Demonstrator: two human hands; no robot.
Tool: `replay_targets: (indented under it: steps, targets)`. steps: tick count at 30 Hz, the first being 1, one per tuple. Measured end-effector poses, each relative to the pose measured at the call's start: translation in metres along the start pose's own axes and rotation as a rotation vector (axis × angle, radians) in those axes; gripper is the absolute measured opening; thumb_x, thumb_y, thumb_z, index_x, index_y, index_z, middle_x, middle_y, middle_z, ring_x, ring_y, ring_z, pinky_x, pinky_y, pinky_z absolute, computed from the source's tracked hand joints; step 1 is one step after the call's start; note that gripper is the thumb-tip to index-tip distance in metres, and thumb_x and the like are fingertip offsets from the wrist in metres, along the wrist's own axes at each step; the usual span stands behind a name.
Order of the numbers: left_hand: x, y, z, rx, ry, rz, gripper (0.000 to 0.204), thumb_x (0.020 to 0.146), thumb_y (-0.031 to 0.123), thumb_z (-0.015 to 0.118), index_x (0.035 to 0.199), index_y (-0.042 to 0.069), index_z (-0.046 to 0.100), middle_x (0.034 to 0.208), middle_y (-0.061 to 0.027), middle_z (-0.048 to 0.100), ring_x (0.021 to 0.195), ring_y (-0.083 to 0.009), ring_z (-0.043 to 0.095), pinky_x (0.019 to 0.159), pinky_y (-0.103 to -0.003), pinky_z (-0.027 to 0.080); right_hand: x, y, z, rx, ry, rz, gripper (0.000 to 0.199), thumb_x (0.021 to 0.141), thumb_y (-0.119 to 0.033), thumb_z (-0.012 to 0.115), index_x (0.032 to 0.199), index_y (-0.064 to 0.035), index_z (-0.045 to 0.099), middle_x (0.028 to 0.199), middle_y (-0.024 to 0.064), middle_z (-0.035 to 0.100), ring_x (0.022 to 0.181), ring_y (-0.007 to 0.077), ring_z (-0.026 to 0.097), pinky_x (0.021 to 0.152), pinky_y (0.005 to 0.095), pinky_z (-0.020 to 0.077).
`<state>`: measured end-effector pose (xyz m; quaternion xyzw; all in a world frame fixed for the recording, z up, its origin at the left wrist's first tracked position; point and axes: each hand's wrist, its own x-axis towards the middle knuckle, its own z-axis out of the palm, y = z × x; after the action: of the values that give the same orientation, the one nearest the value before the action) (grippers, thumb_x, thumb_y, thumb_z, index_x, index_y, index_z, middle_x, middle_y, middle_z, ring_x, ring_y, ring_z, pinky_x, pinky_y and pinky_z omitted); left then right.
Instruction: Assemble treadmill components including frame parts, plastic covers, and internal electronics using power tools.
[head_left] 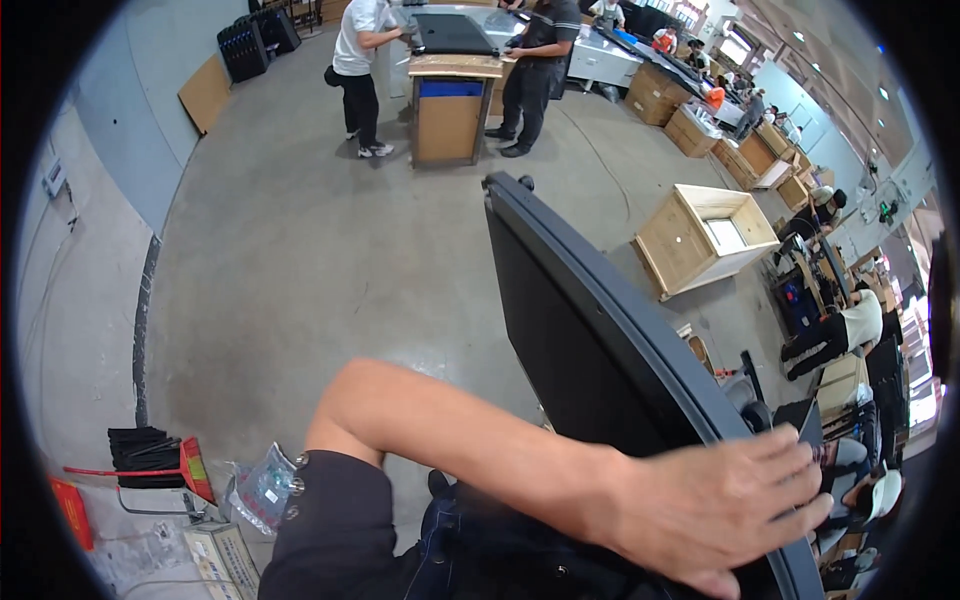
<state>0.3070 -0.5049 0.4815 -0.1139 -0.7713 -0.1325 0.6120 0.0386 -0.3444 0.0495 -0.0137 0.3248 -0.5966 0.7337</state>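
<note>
Black, flat, rigid panel with a dark grey rim point(600, 330) stands on edge, running from mid-frame down to the lower right corner. Its long top edge curves with the lens.

Left hand point(715, 510): arm crosses from lower centre toward the right, elbow bent, dark sleeve at the shoulder. Palm lies flat on the panel's top edge near its lower end. Fingers point(790, 455) extended, slightly spread, laid over the rim and pointing right. Not clenched; open and pressing or resting on the edge, nothing enclosed in it.

Right hand: not seen in this view.

Surroundings: grey concrete floor point(300, 260) stretches beyond the panel. Open shallow wooden crate with pale lining point(705, 240) lies on the floor right of the panel, well apart from the hand. Tall brown box-like stand with a blue band point(450, 110) at top centre, two people standing beside it, one in a white shirt point(358, 75), one in dark clothes point(535, 70). More cartons and seated people along the right rim. Red-handled broom and black dustpan point(150, 460) at lower left, clear plastic bag of small parts point(262, 490) just beside them.
</note>
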Motion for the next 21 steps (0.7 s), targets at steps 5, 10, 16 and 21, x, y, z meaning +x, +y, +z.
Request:
replay_targets:
  steps: [5, 10, 16, 21]
  targets:
    - [-0.005, -0.087, -0.054, -0.304, -0.264, -0.369, 0.085, 0.082, 0.063, 0.066, 0.127, -0.008, 0.053, 0.105, -0.0208, 0.062, 0.098, -0.0341, 0.063, 0.084, -0.043, 0.048, 0.103, -0.005, -0.006, -0.074, 0.056, 0.019, 0.056, 0.099, -0.063, 0.049, 0.119, -0.0122, 0.061, 0.123, 0.0143, 0.065, 0.126, 0.0323, 0.051, 0.109, 0.0506, 0.0375]
    - [-0.058, -0.298, -0.134, -0.582, -0.338, -1.139, 0.058, 0.100, 0.045, 0.058, 0.137, 0.002, 0.049, 0.092, -0.0180, 0.067, 0.084, -0.0293, 0.068, 0.076, -0.040, 0.052, 0.190, 0.010, -0.011, 0.046, 0.183, -0.312, 0.053, 0.099, -0.062, 0.050, 0.114, -0.0123, 0.062, 0.119, 0.0138, 0.066, 0.122, 0.0316, 0.053, 0.106, 0.0502, 0.0400]
    - [-0.224, -0.545, -0.196, -0.650, 0.236, -1.680, 0.042, 0.107, 0.036, 0.047, 0.129, 0.003, 0.059, 0.107, -0.0056, 0.066, 0.091, -0.0171, 0.061, 0.086, -0.033, 0.050, 0.344, 0.004, 0.039, 0.131, 0.284, -0.529, 0.050, 0.099, -0.061, 0.052, 0.109, -0.0125, 0.063, 0.114, 0.0133, 0.068, 0.118, 0.0308, 0.056, 0.103, 0.0497, 0.0430]
    - [-0.381, -0.624, -0.306, -0.773, 0.361, -1.755, 0.037, 0.104, 0.036, 0.050, 0.119, 0.004, 0.062, 0.102, -0.0088, 0.068, 0.086, -0.0199, 0.063, 0.081, -0.035, 0.052, 0.470, -0.043, 0.074, -0.010, 0.365, -0.398, 0.048, 0.098, -0.059, 0.053, 0.104, -0.0126, 0.064, 0.110, 0.0128, 0.069, 0.114, 0.0302, 0.059, 0.101, 0.0494, 0.0455]
